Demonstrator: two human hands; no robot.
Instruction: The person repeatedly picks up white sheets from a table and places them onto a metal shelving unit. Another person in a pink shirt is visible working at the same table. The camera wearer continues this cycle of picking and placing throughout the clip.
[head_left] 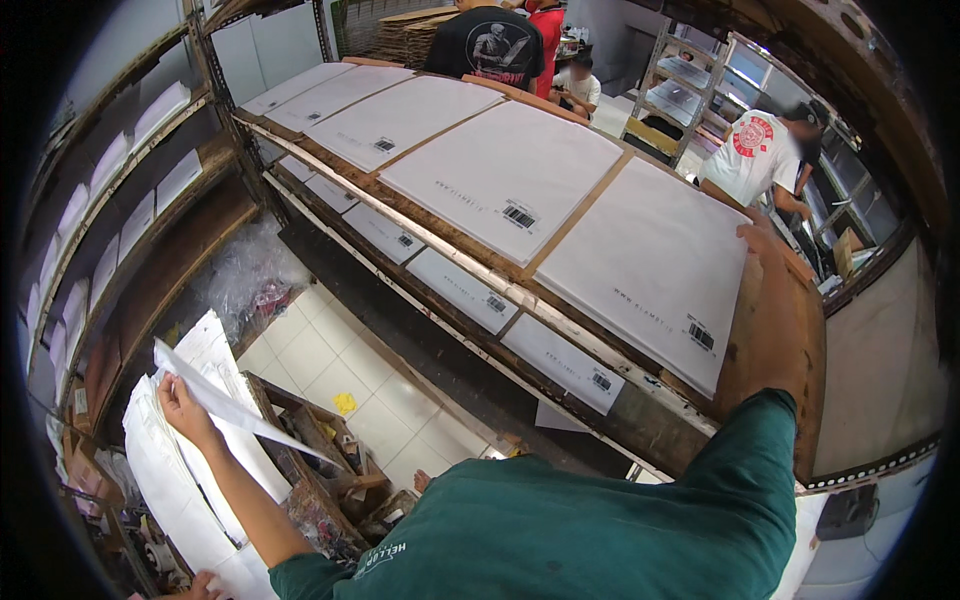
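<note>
Here, left hand (178,405) pinches one sheet (232,405); right hand (762,240), grip unclear, touches one stack (645,265).

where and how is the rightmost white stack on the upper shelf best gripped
Probably by its right edge, from the right, thumb on top and fingers beneath: the white stack lies flat, with brown board exposed beside that edge, while only a narrow strip separates its left edge from the neighbouring stack.
</note>
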